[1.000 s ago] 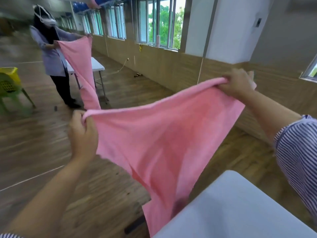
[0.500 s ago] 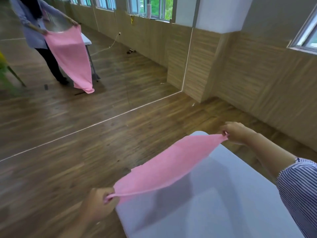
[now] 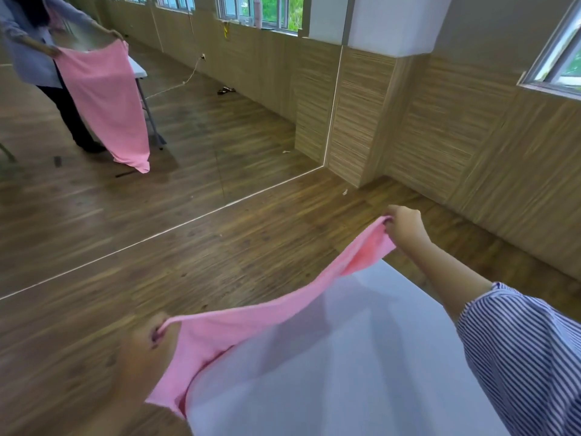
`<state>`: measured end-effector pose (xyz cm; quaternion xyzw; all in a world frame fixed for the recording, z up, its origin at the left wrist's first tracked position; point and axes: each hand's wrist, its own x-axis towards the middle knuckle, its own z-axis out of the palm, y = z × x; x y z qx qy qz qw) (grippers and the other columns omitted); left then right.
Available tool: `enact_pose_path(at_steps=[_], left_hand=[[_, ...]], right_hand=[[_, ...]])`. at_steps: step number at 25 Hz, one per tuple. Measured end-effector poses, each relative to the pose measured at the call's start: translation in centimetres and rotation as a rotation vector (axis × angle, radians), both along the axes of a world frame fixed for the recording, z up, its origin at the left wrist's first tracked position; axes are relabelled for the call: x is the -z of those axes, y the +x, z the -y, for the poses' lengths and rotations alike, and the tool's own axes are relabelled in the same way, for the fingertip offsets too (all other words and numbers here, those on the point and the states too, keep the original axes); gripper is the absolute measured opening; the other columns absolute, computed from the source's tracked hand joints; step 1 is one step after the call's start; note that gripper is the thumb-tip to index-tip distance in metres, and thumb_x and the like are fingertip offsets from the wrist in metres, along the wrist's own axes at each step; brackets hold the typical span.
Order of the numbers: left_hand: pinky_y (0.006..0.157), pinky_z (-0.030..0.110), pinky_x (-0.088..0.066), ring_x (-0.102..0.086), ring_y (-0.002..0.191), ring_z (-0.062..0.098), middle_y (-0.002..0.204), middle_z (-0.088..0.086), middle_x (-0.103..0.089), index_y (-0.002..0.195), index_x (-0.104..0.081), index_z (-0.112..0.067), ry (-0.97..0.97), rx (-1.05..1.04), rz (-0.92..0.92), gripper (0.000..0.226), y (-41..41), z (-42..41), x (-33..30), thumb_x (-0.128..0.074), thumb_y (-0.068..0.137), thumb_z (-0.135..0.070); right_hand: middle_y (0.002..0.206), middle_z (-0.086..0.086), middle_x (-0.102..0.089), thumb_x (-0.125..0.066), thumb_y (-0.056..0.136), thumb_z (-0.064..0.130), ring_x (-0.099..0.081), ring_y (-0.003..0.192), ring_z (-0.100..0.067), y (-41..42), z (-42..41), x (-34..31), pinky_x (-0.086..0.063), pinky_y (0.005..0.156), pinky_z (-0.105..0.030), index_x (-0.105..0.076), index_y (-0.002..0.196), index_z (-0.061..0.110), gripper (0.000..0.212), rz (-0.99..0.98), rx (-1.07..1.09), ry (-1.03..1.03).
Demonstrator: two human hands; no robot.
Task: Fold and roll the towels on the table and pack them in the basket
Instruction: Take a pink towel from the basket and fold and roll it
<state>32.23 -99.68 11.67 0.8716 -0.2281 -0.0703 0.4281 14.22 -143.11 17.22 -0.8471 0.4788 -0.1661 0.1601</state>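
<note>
now: my left hand [image 3: 147, 347] pinches one corner of the pink towel [image 3: 251, 319], fingers curled round the gathered cloth, low and near me, just off the near-left edge of the white table [image 3: 361, 372]. my right hand [image 3: 405, 226] pinches the opposite corner, fingers curled on the cloth, farther out and higher, beyond the table's far corner. between the two grips the towel's top edge runs as one taut line with a slight sag, crossing above the table's far-left edge; the rest of the cloth hangs below that line, some of it draped over the table's left edge and some hidden behind the tabletop. the towel's shadow falls on the white surface. my right forearm is bare up to a striped sleeve [image 3: 528, 357]. wooden floor [image 3: 125, 262] lies beneath my left hand. far left, a second person [image 3: 34, 58] holds up another pink towel [image 3: 103, 99] by its top edge beside a second white table [image 3: 138, 70]; its lower end hangs close to the floor.
</note>
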Motion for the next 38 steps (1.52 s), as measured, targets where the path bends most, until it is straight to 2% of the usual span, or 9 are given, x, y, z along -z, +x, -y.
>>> enact_pose_path(at_steps=[5,11,14,18,21,26,28,32,38], left_hand=[[0.064,0.031,-0.042,-0.053,0.068,0.024,0.065,-0.003,-0.061,0.082,-0.064,-0.032,-0.085,-0.188,-0.021,0.016,8.7,1.7,-1.8,-0.053,0.072,-0.038],[0.058,0.004,-0.034,-0.05,0.062,0.002,0.073,0.0,-0.063,0.074,-0.063,-0.017,-0.276,-0.185,0.104,0.016,12.6,4.0,-6.6,-0.061,0.089,-0.012],[0.052,0.008,-0.032,-0.041,0.056,0.006,0.067,0.005,-0.055,0.077,-0.063,-0.009,-0.332,-0.187,0.086,0.012,10.7,4.0,-6.3,-0.06,0.087,-0.014],[0.044,0.015,-0.029,-0.037,0.041,0.004,0.053,0.002,-0.048,0.068,-0.066,-0.007,-0.146,-0.004,-0.148,0.012,2.7,2.7,-0.2,-0.07,0.08,-0.007],[0.052,0.009,-0.033,-0.041,0.048,-0.005,0.05,-0.017,-0.05,0.059,-0.064,-0.031,0.117,0.319,-0.232,0.009,-3.8,-0.3,5.8,-0.065,0.057,-0.039],[0.077,0.011,-0.041,-0.06,0.077,-0.005,0.068,-0.025,-0.065,0.054,-0.062,-0.048,0.456,0.553,-0.375,0.019,-12.2,-4.4,8.5,-0.047,0.065,-0.044],[0.067,0.009,-0.042,-0.058,0.07,-0.004,0.064,-0.018,-0.064,0.049,-0.062,-0.038,0.443,0.428,-0.382,0.031,-16.9,-4.9,7.6,-0.059,0.076,-0.024],[0.063,0.011,-0.041,-0.052,0.063,0.001,0.059,-0.011,-0.061,0.046,-0.06,-0.036,0.424,0.356,-0.35,0.022,-25.6,-6.8,6.0,-0.065,0.067,-0.032],[0.06,0.008,-0.039,-0.054,0.069,-0.004,0.062,-0.015,-0.061,0.055,-0.063,-0.04,0.455,0.409,-0.264,0.03,-35.9,-9.4,5.1,-0.066,0.077,-0.021]], right_hand=[[0.095,-0.018,-0.069,-0.042,0.083,-0.004,-0.062,0.089,-0.033,6.5,3.2,-2.6,-0.048,0.078,-0.03,-0.071,0.095,0.006,0.032,0.14,-0.034,-0.088],[0.102,-0.015,-0.069,-0.046,0.081,0.001,-0.059,0.102,-0.028,10.1,5.6,-9.8,-0.037,0.083,-0.023,-0.07,0.1,0.004,0.031,0.331,-0.072,-0.238],[0.096,-0.006,-0.07,-0.057,0.08,0.01,-0.061,0.096,-0.018,8.4,4.9,-9.5,-0.04,0.082,-0.019,-0.073,0.098,0.011,0.024,0.373,-0.094,-0.14],[0.081,-0.003,-0.062,-0.068,0.077,0.02,-0.059,0.083,-0.02,0.8,2.9,-2.6,-0.041,0.073,-0.025,-0.071,0.082,0.012,0.01,-0.152,-0.254,-0.061],[0.065,-0.002,-0.056,-0.06,0.078,0.022,-0.053,0.07,-0.019,-7.7,1.2,3.4,-0.034,0.06,-0.026,-0.063,0.066,0.013,0.015,-0.654,-0.357,0.034],[0.051,0.003,-0.031,-0.055,0.076,0.015,-0.036,0.068,-0.021,-19.4,-1.9,6.6,-0.027,0.054,-0.023,-0.028,0.047,0.021,0.04,-0.66,-0.439,0.046],[0.057,0.002,-0.034,-0.053,0.079,0.018,-0.04,0.074,-0.024,-23.2,-2.5,6.6,-0.03,0.061,-0.025,-0.031,0.05,0.022,0.037,-0.664,-0.481,-0.035],[0.077,0.001,-0.039,-0.044,0.076,0.035,-0.045,0.087,-0.022,-31.0,-3.8,5.7,-0.044,0.079,-0.031,-0.061,0.07,0.018,0.024,-0.642,-0.43,-0.065],[0.084,0.0,-0.039,-0.05,0.082,0.032,-0.05,0.102,-0.026,-41.7,-6.4,4.4,-0.046,0.081,-0.031,-0.066,0.084,0.016,0.023,-0.657,-0.378,-0.046]])
